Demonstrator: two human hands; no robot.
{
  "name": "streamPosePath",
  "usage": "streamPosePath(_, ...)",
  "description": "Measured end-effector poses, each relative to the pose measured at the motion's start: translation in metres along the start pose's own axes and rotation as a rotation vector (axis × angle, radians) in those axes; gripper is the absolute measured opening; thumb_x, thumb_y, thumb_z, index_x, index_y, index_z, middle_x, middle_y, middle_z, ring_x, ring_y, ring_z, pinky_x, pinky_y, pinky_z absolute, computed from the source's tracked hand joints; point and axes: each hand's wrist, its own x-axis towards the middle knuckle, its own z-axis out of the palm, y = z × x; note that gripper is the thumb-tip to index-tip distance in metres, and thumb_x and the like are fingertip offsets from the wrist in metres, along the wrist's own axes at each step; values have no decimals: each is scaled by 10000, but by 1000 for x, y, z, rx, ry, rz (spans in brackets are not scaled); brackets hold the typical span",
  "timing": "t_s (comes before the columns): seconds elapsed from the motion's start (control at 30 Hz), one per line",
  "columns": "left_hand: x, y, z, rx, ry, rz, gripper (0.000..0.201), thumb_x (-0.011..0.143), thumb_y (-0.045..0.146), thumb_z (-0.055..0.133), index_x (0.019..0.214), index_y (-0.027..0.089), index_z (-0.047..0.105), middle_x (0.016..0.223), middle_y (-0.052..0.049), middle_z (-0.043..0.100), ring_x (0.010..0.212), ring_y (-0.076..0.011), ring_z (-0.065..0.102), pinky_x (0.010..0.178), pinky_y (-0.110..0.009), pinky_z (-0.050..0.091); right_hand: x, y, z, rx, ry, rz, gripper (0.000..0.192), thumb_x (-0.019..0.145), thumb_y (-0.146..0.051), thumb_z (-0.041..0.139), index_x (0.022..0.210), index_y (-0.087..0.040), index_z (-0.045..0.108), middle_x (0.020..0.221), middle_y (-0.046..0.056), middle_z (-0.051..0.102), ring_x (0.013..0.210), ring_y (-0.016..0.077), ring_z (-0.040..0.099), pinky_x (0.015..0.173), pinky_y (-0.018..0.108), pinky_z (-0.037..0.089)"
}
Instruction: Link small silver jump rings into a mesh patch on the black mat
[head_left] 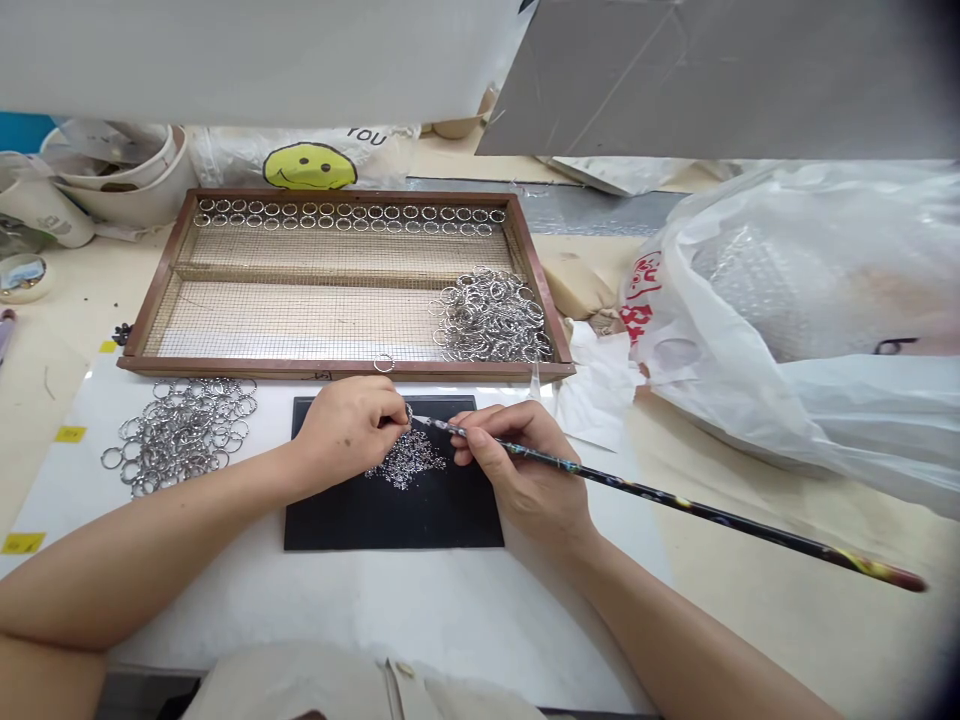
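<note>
Over the black board (330, 520), my left hand (349, 425) is closed in a pinch, gripping a small silver ring (409, 414) mostly covered by the fingers. My right hand (529, 465) holds a long, dark, patterned thin-handled brush (660, 495) like a pen, its pale pointed tip at the ring. Below the fingertips, tiny silver beads (409, 460) lie heaped on the board. To the left, a pile of silver rings (187, 435) rests on the white sheet.
Behind the board stands a wooden-framed mesh tray (300, 310) with two rows of rings (345, 218) and a ring heap (491, 315) at its right. One loose ring (384, 362) sits on its front rim. A white plastic bag (810, 300) bulges at right; bowls (127, 180) stand back left.
</note>
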Motion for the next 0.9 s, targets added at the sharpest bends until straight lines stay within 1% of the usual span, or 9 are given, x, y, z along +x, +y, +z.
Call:
streamPosePath(0.37, 0, -1, 0, -2, -1, -1, 143, 753, 124, 597, 622, 163, 640, 697, 3, 632, 679, -117, 579, 598, -238, 435, 0, -1, 0, -4, -7, 2, 106, 842, -168, 586, 783, -227, 520, 644, -7, 627, 748, 179, 652, 636, 344, 531)
streamPosePath(0.73, 0, -1, 0, 3, 17, 14, 134, 738, 100, 610, 619, 156, 638, 686, 13, 626, 666, -106, 578, 587, -224, 424, 0, -1, 0, -4, -9, 27, 106, 841, -189, 592, 780, -224, 513, 680, -12, 628, 641, 150, 637, 578, 316, 518)
streamPosePath(0.9, 0, -1, -1, 7, 16, 11, 130, 732, 98, 618, 616, 153, 638, 679, 13, 622, 662, -105, 576, 582, -222, 421, 0, 0, 0, 0, -8, 13, 98, 844, -187, 586, 786, -226, 519, 670, -9, 627, 681, 166, 646, 604, 332, 526)
